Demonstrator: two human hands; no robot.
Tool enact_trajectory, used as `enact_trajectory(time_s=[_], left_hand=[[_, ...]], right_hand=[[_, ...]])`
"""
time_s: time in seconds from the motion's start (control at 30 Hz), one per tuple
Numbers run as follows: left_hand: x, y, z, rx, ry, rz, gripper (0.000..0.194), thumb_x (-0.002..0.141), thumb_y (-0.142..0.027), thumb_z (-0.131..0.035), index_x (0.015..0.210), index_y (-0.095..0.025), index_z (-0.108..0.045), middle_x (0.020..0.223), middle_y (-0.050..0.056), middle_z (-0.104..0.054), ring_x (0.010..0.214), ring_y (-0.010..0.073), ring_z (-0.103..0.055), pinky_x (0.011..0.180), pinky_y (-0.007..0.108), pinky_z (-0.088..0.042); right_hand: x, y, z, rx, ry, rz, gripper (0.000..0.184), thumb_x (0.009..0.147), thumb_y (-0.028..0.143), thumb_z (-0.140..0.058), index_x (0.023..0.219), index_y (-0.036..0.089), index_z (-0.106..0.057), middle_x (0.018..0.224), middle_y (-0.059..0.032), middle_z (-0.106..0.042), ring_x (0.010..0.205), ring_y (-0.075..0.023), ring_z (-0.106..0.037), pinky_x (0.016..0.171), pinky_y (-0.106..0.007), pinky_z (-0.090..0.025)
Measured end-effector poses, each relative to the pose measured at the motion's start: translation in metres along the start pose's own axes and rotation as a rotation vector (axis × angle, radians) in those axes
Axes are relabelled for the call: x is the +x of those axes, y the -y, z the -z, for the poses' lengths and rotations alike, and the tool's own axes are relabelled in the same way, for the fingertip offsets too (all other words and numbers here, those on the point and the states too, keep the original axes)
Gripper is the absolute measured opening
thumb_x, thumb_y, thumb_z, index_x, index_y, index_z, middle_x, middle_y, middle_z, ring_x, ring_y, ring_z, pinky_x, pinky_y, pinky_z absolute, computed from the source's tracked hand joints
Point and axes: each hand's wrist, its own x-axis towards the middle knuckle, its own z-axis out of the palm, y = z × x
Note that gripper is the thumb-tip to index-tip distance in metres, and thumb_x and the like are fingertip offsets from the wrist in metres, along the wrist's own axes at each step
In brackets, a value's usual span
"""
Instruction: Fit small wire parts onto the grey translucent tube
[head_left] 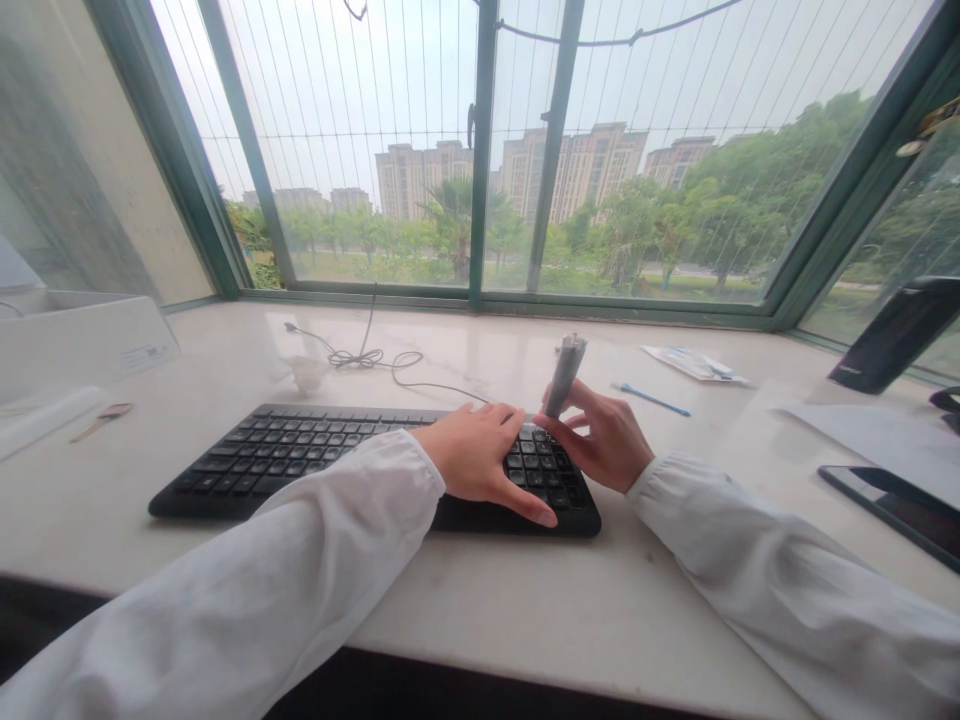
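Note:
A black keyboard (277,455) lies on the white counter in front of me. My left hand (476,455) rests on its right part, palm down, with the thumb spread away from the fingers and covering some keys. My right hand (607,435) pinches a grey stick-shaped tool (564,378) between thumb and fingers. The tool stands nearly upright over the top right corner of the keys, with small metal-looking bits at its upper end. Its lower end is hidden by the fingers, so I cannot tell whether it touches the keys.
A coiled cable (356,358) lies behind the keyboard. At right are a blue stick (654,400), a clear packet (694,365), a phone (896,510), white paper (877,435) and a dark case (896,335). At left are a small brush (103,420) and a white box (90,335).

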Motion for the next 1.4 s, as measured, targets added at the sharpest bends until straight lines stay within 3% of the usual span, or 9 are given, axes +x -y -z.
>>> enact_trajectory(time_s=[0.53,0.73,0.93,1.17,1.4], left_hand=[[-0.001,-0.001,0.001,0.002,0.003,-0.004,0.113,0.061,-0.094,-0.044,0.143,-0.016,-0.039,0.136,0.015,-0.050,0.120,0.0337,-0.050,0.106,0.042,-0.035],[0.000,0.000,-0.001,0.022,0.016,0.014,0.122,0.059,-0.096,-0.041,0.147,-0.011,-0.035,0.141,0.018,-0.046,0.124,0.0365,-0.046,0.108,0.045,-0.034],[0.000,0.001,-0.001,0.024,0.026,0.017,0.125,0.058,-0.097,-0.039,0.148,-0.010,-0.032,0.145,0.019,-0.042,0.128,0.0367,-0.043,0.109,0.044,-0.032],[0.000,0.000,-0.001,0.029,0.031,0.019,0.126,0.058,-0.097,-0.038,0.148,-0.010,-0.032,0.145,0.020,-0.043,0.130,0.0363,-0.042,0.110,0.044,-0.031],[0.000,-0.001,0.000,0.034,0.007,0.006,0.120,0.060,-0.096,-0.040,0.147,-0.014,-0.034,0.141,0.017,-0.047,0.126,0.0334,-0.046,0.109,0.040,-0.032]], right_hand=[[0.001,-0.002,0.001,0.027,0.025,0.032,0.018,0.092,0.037,-0.056,0.095,0.019,-0.056,0.083,-0.0035,-0.066,0.066,-0.0133,-0.063,0.063,-0.028,-0.064],[0.006,0.000,-0.005,0.057,0.002,-0.152,0.022,0.088,0.040,-0.059,0.092,0.019,-0.055,0.080,-0.0038,-0.062,0.069,-0.0170,-0.062,0.055,-0.029,-0.061],[0.014,-0.004,-0.005,0.268,-0.067,-0.348,0.024,0.082,0.042,-0.065,0.087,0.021,-0.054,0.078,-0.0025,-0.058,0.073,-0.0186,-0.060,0.048,-0.028,-0.060],[0.013,0.000,0.002,0.185,0.002,-0.202,0.022,0.084,0.040,-0.065,0.088,0.020,-0.056,0.079,-0.0022,-0.063,0.070,-0.0163,-0.062,0.063,-0.030,-0.060],[0.013,-0.001,0.002,0.135,0.001,-0.227,0.022,0.083,0.040,-0.066,0.088,0.020,-0.057,0.080,-0.0020,-0.067,0.067,-0.0165,-0.066,0.071,-0.034,-0.058]])
